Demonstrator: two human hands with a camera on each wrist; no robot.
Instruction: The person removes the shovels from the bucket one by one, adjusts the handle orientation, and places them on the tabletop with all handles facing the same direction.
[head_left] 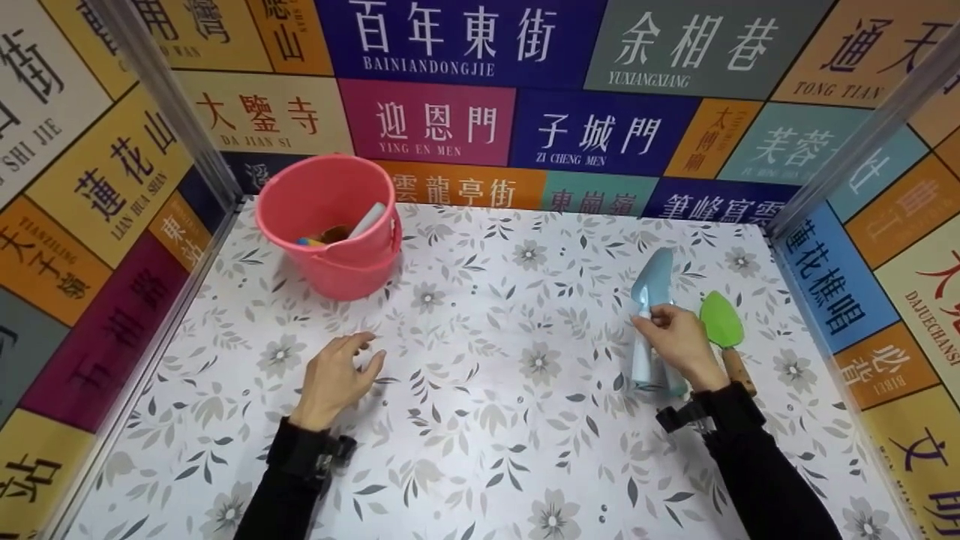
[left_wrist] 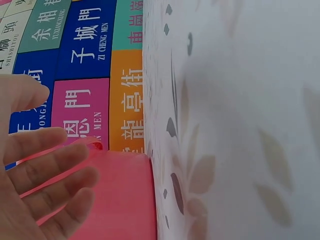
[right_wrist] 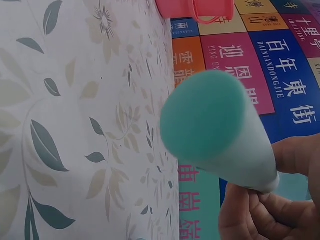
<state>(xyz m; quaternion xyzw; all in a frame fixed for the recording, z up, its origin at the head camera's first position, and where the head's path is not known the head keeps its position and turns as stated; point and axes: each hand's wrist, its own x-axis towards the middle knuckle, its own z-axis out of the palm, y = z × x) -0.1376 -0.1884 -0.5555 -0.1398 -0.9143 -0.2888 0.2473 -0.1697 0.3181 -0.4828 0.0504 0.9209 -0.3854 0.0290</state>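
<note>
My right hand (head_left: 679,341) pinches a light blue trowel (head_left: 655,279) by its handle, between thumb and fingers. In the right wrist view the handle's teal end (right_wrist: 202,115) faces the camera, and the fingertips (right_wrist: 240,210) close around its narrower part. Beside this handle in the head view is another pale handle-like shape, partly hidden by the hand. A green hand shovel (head_left: 722,319) with a wooden handle lies just right of the hand, partly under the wrist. My left hand (head_left: 336,379) holds nothing, its fingers relaxed, in front of the pink bucket (head_left: 352,277).
In the bucket are a pale grey handle (head_left: 367,221), something brown and a bit of blue and yellow. A flower-patterned tabletop (head_left: 480,420) spreads between the hands. Upright panels (head_left: 442,120) with coloured street-name blocks enclose the back and both sides.
</note>
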